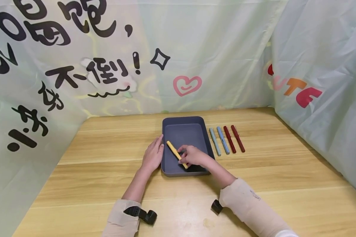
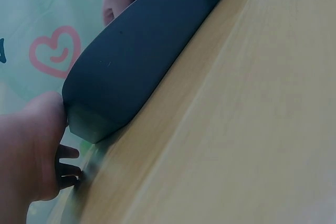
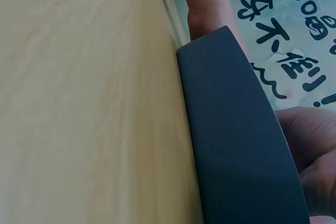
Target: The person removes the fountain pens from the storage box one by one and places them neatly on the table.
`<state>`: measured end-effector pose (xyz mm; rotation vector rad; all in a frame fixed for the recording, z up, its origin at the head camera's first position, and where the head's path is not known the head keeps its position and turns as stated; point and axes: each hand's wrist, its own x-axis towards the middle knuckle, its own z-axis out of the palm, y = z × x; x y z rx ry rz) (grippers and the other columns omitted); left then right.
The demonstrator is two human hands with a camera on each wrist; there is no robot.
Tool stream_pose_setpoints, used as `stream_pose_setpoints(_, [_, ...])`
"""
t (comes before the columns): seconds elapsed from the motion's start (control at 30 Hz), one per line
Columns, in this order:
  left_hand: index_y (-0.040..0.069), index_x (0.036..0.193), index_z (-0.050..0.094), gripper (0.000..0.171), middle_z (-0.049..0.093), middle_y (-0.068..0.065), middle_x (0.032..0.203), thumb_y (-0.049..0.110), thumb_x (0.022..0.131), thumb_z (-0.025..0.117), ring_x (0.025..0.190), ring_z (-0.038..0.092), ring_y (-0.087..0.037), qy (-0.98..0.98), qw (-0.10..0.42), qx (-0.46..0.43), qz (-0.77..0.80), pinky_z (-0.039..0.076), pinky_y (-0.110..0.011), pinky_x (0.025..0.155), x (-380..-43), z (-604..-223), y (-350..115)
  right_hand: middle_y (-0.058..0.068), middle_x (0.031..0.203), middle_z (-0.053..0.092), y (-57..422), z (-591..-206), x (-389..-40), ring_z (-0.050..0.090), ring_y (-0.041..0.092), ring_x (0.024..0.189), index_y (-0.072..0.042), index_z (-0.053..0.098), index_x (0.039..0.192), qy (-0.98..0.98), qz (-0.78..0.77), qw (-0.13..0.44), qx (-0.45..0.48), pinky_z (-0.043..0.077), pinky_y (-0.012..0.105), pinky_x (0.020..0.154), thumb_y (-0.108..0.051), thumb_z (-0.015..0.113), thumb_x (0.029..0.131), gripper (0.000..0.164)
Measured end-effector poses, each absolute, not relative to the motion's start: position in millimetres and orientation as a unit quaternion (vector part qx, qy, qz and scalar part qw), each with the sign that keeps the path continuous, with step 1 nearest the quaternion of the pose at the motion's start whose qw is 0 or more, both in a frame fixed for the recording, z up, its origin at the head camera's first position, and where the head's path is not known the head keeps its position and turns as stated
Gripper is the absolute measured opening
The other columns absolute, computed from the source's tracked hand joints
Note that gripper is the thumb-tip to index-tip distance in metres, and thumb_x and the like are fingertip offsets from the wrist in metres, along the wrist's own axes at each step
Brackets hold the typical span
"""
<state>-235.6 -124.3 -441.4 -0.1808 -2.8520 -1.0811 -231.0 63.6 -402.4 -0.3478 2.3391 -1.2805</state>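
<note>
A dark blue-grey rectangular tray (image 1: 185, 131) stands on the wooden table. Along its left side rests my left hand (image 1: 152, 154), fingers straight against the outer wall. Over the inside of the tray, my right hand (image 1: 192, 154) pinches a yellow pen (image 1: 172, 148) near its lower end. The pen lies slanted, its far end toward the tray's left wall. In the left wrist view the tray's wall (image 2: 136, 51) shows beside the left hand (image 2: 31, 150). The right wrist view has the tray's side (image 3: 231, 129) hiding the pen, with part of the right hand (image 3: 310, 150) behind it.
Right of the tray, a row of pens lies on the table (image 1: 284, 177): a grey-green pen (image 1: 215, 141), a light blue pen (image 1: 223, 140) and two dark red pens (image 1: 238, 139). Printed cloth (image 1: 219, 49) hangs behind and on both sides.
</note>
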Motion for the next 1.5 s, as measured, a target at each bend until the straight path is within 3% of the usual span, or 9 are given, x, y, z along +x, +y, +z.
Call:
stream_pose_setpoints(0.7, [0.019,0.147,0.026,0.047,0.026,-0.013,0.147,0.028,0.100,0.030,0.132,0.025,-0.032,-0.933,0.050,-0.057,-0.351,0.018,-0.050,0.104,-237.0,-442.1,-123.5,0.006,0.082,0.056,85.7,-389.0,-220.2,0.055,0.017,0.059,-0.005,0.054,0.118,0.871,-0.453,0.122,-0.145,0.048,0.030,0.056,-0.003,0.069,0.080,0.041])
stream_pose_setpoints(1.5, [0.017,0.147,0.026,0.047,0.029,-0.014,0.146,0.025,0.100,0.030,0.131,0.026,-0.033,-0.932,0.056,-0.068,-0.351,0.019,-0.051,0.103,-234.5,-440.7,-124.2,0.008,0.085,0.056,131.8,-382.5,-212.5,0.057,0.021,0.075,-0.001,0.051,0.121,0.889,-0.426,0.041,-0.161,0.048,0.032,0.060,-0.003,0.069,0.080,0.045])
